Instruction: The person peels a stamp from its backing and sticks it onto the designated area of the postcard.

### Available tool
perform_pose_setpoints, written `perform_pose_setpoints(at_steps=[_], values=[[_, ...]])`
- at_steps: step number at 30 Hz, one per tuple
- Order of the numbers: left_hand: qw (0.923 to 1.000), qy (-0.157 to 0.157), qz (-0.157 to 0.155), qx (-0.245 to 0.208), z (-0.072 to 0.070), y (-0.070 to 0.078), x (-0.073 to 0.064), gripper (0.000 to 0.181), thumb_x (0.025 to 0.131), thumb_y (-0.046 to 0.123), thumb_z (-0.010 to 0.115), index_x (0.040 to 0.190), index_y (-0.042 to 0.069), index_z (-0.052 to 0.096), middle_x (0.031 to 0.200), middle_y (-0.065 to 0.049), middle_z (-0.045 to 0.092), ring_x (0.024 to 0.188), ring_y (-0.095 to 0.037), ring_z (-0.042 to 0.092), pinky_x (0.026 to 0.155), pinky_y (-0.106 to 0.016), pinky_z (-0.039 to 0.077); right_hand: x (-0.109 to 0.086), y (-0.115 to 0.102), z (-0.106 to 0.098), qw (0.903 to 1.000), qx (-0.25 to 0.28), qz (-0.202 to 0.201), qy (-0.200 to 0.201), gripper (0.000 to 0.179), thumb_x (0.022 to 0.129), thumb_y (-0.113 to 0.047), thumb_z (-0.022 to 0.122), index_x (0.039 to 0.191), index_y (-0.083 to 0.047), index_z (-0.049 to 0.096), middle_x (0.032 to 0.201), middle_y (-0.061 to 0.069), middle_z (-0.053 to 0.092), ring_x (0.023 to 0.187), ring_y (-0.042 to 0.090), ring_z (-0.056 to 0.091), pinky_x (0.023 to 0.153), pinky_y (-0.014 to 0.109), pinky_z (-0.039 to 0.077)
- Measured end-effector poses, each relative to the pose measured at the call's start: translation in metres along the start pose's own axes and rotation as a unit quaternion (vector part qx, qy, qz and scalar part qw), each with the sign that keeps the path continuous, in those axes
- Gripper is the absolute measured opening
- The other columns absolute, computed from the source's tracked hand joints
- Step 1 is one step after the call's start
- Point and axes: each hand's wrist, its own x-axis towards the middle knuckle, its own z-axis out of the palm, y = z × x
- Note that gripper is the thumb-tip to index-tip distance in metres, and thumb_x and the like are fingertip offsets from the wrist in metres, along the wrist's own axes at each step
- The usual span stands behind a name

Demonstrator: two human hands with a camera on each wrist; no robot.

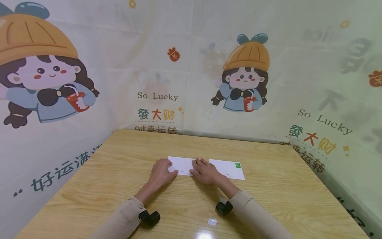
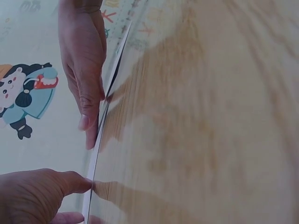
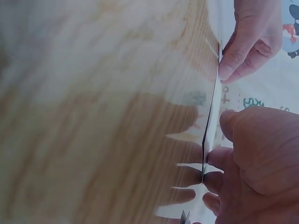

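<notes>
A white envelope [image 1: 180, 165] lies flat on the wooden table, with a bit of green at its upper right corner beneath the fingertips of my right hand. My left hand [image 1: 161, 172] rests at the envelope's left end, its thumb on the near edge and its fingers at the far left corner. My right hand [image 1: 205, 171] spreads its fingers over the right end and presses on the green corner. Beside it on the right lies a second white envelope [image 1: 228, 169] with a green stamp [image 1: 237, 165]. The wrist views show thumbs and fingertips right at the thin paper edge.
A small whitish scrap [image 1: 212, 221] lies near the front of the wooden table [image 1: 185, 205]. Printed cloth walls [image 1: 194, 83] surround the table at the back and sides. Black wrist devices [image 1: 150, 218] sit at both sleeves.
</notes>
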Motion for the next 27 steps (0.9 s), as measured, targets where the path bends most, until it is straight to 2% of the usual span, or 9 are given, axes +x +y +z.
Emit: perform_pose_setpoints(at_steps=[10,15,22,27], values=[[1.0000,-0.003,-0.002,-0.001,-0.001,0.001,-0.001,0.035,0.081,0.020,0.082,0.100,-0.008,0.071,0.099,-0.018,0.069,0.097,-0.036,0.063,0.089,-0.051,0.049,-0.001,0.000,0.002,0.9999,-0.002,0.001,-0.010,0.058,0.112,-0.036,0.035,0.159,-0.002,0.032,0.165,0.024,0.025,0.155,0.041,0.019,0.118,0.065,0.020],[1.0000,-0.002,-0.003,-0.004,-0.001,0.000,0.000,0.036,0.081,0.020,0.082,0.101,-0.008,0.071,0.100,-0.019,0.069,0.098,-0.036,0.063,0.090,-0.052,0.049,0.001,0.004,0.004,1.0000,0.002,-0.005,0.002,0.058,0.112,-0.035,0.032,0.160,-0.003,0.030,0.165,0.024,0.024,0.155,0.042,0.017,0.118,0.066,0.019],[1.0000,-0.001,0.002,0.000,0.000,0.001,0.002,0.036,0.082,0.021,0.083,0.101,-0.007,0.072,0.101,-0.019,0.070,0.100,-0.038,0.063,0.091,-0.053,0.048,-0.005,0.001,0.000,0.9958,0.040,-0.008,0.082,0.056,0.110,-0.032,0.041,0.154,0.003,0.040,0.158,0.029,0.037,0.148,0.048,0.030,0.113,0.068,0.029],[0.9999,0.009,0.005,0.001,-0.002,0.000,0.000,0.035,0.080,0.021,0.083,0.098,-0.007,0.071,0.097,-0.018,0.069,0.096,-0.037,0.063,0.088,-0.053,0.049,-0.012,-0.002,-0.002,0.9903,0.076,-0.004,0.116,0.055,0.110,-0.028,0.044,0.153,0.006,0.039,0.156,0.030,0.039,0.146,0.050,0.033,0.112,0.069,0.030]])
